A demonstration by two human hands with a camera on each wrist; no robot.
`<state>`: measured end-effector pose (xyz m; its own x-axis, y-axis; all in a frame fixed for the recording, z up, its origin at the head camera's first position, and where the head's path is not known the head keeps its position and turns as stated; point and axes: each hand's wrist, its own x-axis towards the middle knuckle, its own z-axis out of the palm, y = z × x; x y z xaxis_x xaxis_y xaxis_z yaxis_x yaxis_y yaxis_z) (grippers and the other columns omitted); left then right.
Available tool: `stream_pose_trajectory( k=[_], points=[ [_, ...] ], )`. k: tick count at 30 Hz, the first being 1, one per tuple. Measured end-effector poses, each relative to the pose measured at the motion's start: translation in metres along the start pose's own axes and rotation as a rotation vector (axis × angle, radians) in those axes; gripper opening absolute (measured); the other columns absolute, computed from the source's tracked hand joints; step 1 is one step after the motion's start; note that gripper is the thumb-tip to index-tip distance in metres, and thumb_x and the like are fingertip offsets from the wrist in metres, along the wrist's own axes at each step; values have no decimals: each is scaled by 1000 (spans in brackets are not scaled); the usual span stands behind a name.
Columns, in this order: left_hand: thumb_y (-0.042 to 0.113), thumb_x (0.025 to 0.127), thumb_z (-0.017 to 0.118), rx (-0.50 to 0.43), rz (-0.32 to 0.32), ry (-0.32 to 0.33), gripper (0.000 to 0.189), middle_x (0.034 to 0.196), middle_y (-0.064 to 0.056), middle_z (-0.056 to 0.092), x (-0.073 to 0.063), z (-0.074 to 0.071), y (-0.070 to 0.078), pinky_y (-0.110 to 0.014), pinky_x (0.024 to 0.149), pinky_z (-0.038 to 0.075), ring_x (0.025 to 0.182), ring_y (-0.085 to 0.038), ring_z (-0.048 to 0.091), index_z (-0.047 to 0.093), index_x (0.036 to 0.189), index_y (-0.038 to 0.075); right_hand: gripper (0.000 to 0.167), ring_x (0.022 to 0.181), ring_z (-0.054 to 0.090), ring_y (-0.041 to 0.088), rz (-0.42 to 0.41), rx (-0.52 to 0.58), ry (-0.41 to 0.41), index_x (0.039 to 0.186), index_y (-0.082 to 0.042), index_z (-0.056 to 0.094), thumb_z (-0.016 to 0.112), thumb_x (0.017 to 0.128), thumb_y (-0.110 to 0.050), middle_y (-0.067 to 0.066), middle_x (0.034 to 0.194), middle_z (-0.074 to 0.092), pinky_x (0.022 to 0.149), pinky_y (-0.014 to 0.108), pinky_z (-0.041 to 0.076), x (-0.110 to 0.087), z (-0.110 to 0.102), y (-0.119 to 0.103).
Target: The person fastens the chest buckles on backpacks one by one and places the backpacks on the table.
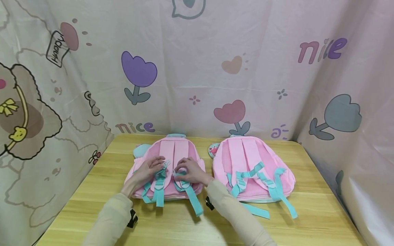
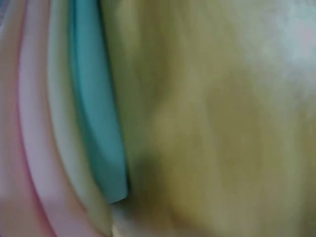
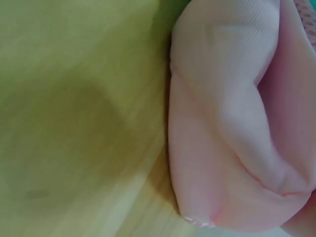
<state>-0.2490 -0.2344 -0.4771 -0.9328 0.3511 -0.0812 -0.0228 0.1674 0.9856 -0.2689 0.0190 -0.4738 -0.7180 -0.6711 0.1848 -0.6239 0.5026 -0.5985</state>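
A pink backpack [image 1: 166, 147] lies on the table with its shoulder straps facing up. Over those straps, my left hand [image 1: 149, 169] pinches a teal chest strap by its clear plastic buckle [image 1: 166, 164]. My right hand [image 1: 192, 171] is just across from it, fingers curled on the matching teal strap [image 1: 180, 173]; its end is partly hidden by the fingers. The two strap ends are apart. In the left wrist view, a teal webbing strap [image 2: 101, 133] hangs beside the pink fabric. The bag's pink side [image 3: 222, 113] fills much of the right wrist view.
A second pink backpack [image 1: 237, 150] lies to the right, its teal chest strap [image 1: 250, 172] running across both shoulder straps. A round badge [image 1: 213, 150] hangs at its left. Loose teal webbing reaches the front of the wooden table [image 1: 172, 229]. Printed curtains [image 1: 191, 78] stand behind.
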Motion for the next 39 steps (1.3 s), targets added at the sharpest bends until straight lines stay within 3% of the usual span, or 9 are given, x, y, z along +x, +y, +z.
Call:
stream_pose_trajectory(
  k=[7,13,16,20,24,29,33,39],
  points=[
    [19,106,53,-133,10,-26,53,109,10,64,0,2,-10,-18,89,52,99,-3,63,32,147,-6,21,109,51,19,41,176,49,108,-11,71,75,90,-22,7,115,66,98,32,42,-5,-1,2],
    [20,106,53,-165,15,-46,57,103,10,64,-2,4,-10,-17,88,51,95,-2,63,29,150,-7,15,111,52,17,104,318,47,104,-12,72,72,93,-22,6,116,64,104,37,42,-7,-3,2],
    [19,106,52,-168,17,-41,56,101,11,62,-3,4,-10,-16,87,50,93,-1,60,29,150,-7,13,120,57,24,79,403,45,103,-7,68,69,95,-18,10,122,66,110,39,44,-6,-3,1],
    [19,106,51,-162,20,-32,55,101,11,59,-3,4,-11,-15,86,49,93,0,56,30,150,-7,14,122,62,29,74,491,53,107,-3,62,64,98,-14,15,123,66,108,36,49,-6,-1,2],
    [18,106,51,-180,35,-36,51,103,12,59,-4,5,-12,-15,86,49,95,1,57,33,149,-5,17,107,60,19,71,437,102,111,-4,58,61,101,-17,15,114,63,98,30,48,-7,1,2],
    [18,106,52,-188,38,-25,46,105,12,63,-5,6,-13,-14,88,50,99,1,59,41,146,-3,17,92,51,13,-17,329,165,111,-4,56,61,101,-16,14,106,62,81,22,45,-6,5,8],
    [22,105,55,-152,16,-9,50,108,14,67,-5,7,-14,-15,88,50,100,1,61,43,146,-4,18,91,52,15,-45,303,167,113,-4,58,63,99,-14,13,105,63,81,22,46,-9,8,10],
    [20,102,59,-113,-16,0,50,108,10,67,-6,7,-15,-17,87,51,100,-3,61,46,143,-7,24,102,54,22,-8,330,113,118,-5,62,66,97,-15,12,113,63,91,30,46,-16,7,11]
  ],
)
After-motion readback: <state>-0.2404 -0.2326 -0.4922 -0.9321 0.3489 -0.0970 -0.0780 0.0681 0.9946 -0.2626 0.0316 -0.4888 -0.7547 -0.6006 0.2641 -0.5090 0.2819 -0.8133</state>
